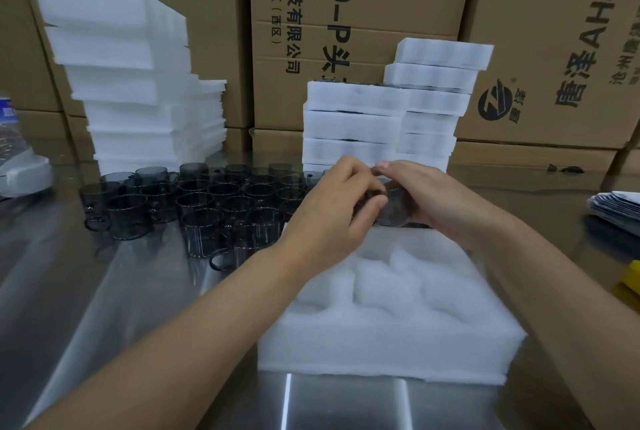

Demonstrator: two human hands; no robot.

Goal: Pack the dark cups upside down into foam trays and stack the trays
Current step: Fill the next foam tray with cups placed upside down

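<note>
Both hands are gripping one dark cup [393,206] above the foam tray [388,336].
Left hand [337,201] and right hand [420,194] are curling round it; ideally, turning it rim-down squarely over an empty pocket.

I get a bright, even feed, lit from above. The steel table [138,291] throws back pale vertical streaks of glare near the bottom edge. The foam tray [381,343] in front is blown out to a soft white, and its pockets are barely shaded. Shadows are faint everywhere. The left hand [332,201] and right hand [426,194] look slightly smeared, and the dark cup [394,204] they grip reads as a blur. Wide-angle bending shows at the edges — the cardboard boxes [554,48] lean and curve outward.
</note>
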